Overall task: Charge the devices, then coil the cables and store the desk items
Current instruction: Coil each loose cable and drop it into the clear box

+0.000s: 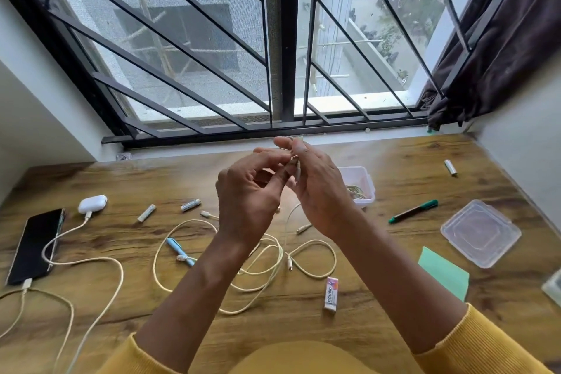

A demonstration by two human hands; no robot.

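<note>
Hands raised above wooden desk (394, 167): right hand (321, 191) pinched thin cream cable (299, 171); left hand (249, 191) fingers curled, touching it. Cable limp, light; best gripped near connector.

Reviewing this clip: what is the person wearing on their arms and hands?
Mustard-yellow ribbed sleeves, pushed up toward the elbows, leave both forearms bare. The left hand and right hand are bare, with no gloves. No watch, bracelet or ring is visible.
</note>
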